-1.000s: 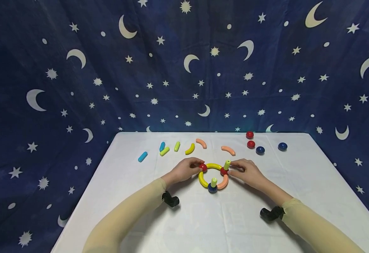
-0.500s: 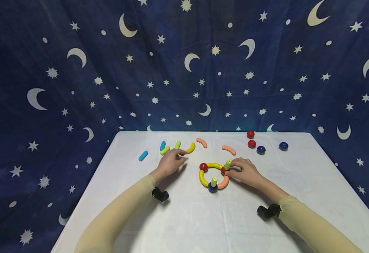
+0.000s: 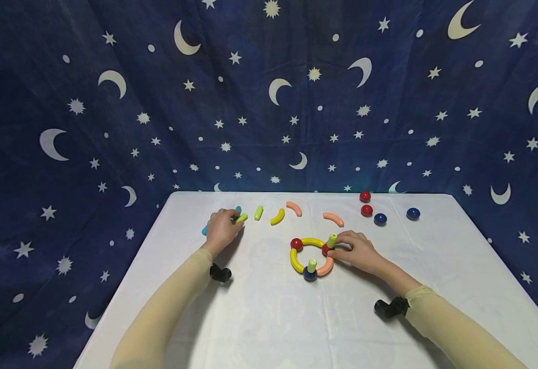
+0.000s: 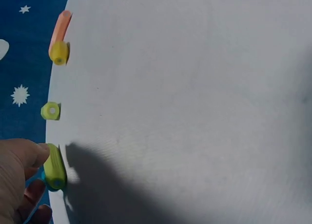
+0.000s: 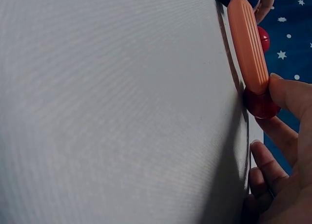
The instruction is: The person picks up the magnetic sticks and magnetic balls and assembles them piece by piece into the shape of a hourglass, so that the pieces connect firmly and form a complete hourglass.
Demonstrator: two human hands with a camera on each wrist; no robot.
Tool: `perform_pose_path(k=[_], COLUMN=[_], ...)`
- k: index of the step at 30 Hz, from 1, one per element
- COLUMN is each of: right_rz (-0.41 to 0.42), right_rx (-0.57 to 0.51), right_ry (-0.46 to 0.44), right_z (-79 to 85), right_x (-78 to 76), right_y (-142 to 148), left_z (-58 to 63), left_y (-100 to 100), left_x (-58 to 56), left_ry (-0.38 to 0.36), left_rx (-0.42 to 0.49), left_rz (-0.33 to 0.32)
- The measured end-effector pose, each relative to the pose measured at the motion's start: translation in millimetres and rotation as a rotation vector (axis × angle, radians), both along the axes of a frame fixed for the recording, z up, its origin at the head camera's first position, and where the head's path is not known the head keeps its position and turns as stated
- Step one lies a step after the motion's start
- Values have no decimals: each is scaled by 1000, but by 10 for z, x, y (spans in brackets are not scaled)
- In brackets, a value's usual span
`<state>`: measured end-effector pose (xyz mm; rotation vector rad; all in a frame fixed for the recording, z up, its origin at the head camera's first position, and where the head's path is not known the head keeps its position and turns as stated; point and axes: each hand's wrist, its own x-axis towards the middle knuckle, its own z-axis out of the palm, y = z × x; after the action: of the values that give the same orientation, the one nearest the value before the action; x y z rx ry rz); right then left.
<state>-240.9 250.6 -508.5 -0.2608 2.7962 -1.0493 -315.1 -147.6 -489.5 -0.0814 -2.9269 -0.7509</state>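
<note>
My left hand (image 3: pixel 222 228) is at the left of the table, with thumb and fingers around a light green magnetic rod (image 3: pixel 241 219). In the left wrist view, its thumb touches that rod's end. A blue rod (image 3: pixel 238 208) shows just behind those fingers. My right hand (image 3: pixel 358 251) pinches a red ball (image 5: pixel 262 104) at the right of a ring built from rods and balls. The ring has two yellow curved rods (image 3: pixel 295 260), an orange curved rod (image 5: pixel 248 46), another red ball (image 3: pixel 297 244) and a dark blue ball (image 3: pixel 310 274). Light green rods (image 3: pixel 312 265) stand upright on two balls.
Along the back lie another light green rod (image 3: pixel 258 213), a yellow curved rod (image 3: pixel 277 217) and two orange curved rods (image 3: pixel 333 219). Red balls (image 3: pixel 366 210) and blue balls (image 3: pixel 413 213) sit at the back right. A second blue rod (image 3: pixel 204 230) is partly hidden by my left hand.
My left hand has left the ring's left red ball and moved left and back to the light green rod. My right hand stays at its red ball.
</note>
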Motion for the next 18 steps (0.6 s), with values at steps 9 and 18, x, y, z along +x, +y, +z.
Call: perform_pose_path(k=[9,18], right_rz=[7,-5], right_rx=[-12,-1], right_ry=[-13,-7], right_z=[10,-8], right_x=[8,-6], right_y=[-14,-3], left_z=[-42,-58], left_y=[20,58], left_x=[13,117], left_ry=[-17,0], left_rx=[-32,-33], left_rz=[15,-58])
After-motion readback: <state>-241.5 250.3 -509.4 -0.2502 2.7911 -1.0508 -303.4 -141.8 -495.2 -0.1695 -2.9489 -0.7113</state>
